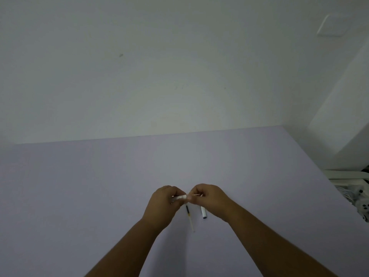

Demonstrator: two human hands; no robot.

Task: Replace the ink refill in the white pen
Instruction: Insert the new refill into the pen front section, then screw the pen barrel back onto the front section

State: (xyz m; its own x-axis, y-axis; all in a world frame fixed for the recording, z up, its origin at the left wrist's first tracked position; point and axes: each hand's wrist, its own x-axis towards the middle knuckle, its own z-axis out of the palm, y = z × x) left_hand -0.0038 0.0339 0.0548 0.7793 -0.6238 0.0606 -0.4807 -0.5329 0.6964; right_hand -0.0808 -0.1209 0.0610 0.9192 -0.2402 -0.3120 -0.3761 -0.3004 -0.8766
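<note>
Head view shows both hands meeting low over a pale lilac desk [99, 186], and much of the work is covered by them. The left hand [162, 204] has its fingers clenched around the white plastic pen barrel [179, 197], of which only a short stretch shows between the knuckles. The right hand [207, 198] pinches something thin at the barrel's end; its fingers are closed, but what they grip is too small and blurred to name.

Just below the barrel, a slim clear ink refill with a dark band [189, 217] lies flat on the desk, its upper end hidden under the left hand. Just to the right of that refill lies a white pen cap with a dark rim [203, 212], partly covered by the right hand.

Beyond the barrel, the desk runs back to a plain white wall [159, 66] with a few faint marks. Far right of the barrel, past the desk edge, white wire-like objects [355, 192] are cut off and hard to make out.
</note>
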